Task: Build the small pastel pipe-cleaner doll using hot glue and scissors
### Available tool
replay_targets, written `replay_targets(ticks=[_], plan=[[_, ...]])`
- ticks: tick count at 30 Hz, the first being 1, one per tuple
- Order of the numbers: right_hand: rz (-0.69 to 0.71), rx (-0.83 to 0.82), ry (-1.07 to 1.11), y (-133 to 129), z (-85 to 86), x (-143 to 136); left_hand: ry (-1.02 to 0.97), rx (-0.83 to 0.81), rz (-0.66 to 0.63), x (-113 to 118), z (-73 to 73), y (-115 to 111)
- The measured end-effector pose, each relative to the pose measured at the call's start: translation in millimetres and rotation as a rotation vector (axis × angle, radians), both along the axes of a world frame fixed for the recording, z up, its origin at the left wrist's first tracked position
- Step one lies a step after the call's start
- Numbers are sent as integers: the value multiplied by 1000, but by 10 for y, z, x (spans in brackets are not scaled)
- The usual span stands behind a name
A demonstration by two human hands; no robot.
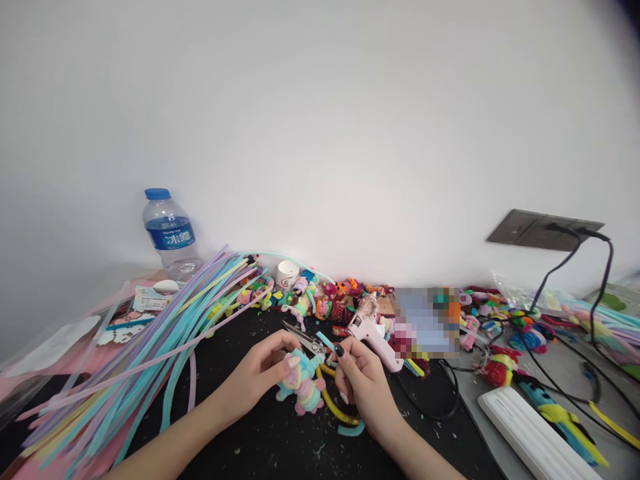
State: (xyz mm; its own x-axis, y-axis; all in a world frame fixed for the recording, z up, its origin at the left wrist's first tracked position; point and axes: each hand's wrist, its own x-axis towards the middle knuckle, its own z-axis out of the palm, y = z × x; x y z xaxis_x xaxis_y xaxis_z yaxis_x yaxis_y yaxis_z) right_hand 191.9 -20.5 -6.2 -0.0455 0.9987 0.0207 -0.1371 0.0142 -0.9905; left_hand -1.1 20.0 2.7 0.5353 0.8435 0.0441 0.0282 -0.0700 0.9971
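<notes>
My left hand [273,370] is closed around a fuzzy pastel pipe-cleaner figure [303,387] in turquoise, yellow and pink. To its right, my right hand [363,377] pinches a short light-blue pipe-cleaner piece [325,341] between thumb and fingers. Scissors with yellow handles [325,400] lie on the black mat between the hands, partly covered by the figure and the right hand. Another short blue piece [351,429] rests by the handles. Just beyond the right hand is a pale pink hot glue gun [377,343].
A large bundle of long pastel pipe cleaners [175,347] covers the left side. Behind stand a water bottle [170,230] and a paper cup [287,274]. Many small pipe-cleaner figures line the wall. At right are a white power strip [533,433] and black cables [555,267].
</notes>
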Motion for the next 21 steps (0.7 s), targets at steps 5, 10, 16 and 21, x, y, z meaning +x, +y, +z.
replay_targets(ticks=[5,10,16,21], plan=[[7,-14,14,-15,-3,-30,36,12,4,-12,-36,30],[25,-38,29,-25,-19,-46,27,-11,-12,-1,-25,26],[37,-44,42,-29,-57,-63,49,-35,-11,-14,-86,53],[42,7,49,-9,-167,-48,40,-64,-33,-17,-154,79]])
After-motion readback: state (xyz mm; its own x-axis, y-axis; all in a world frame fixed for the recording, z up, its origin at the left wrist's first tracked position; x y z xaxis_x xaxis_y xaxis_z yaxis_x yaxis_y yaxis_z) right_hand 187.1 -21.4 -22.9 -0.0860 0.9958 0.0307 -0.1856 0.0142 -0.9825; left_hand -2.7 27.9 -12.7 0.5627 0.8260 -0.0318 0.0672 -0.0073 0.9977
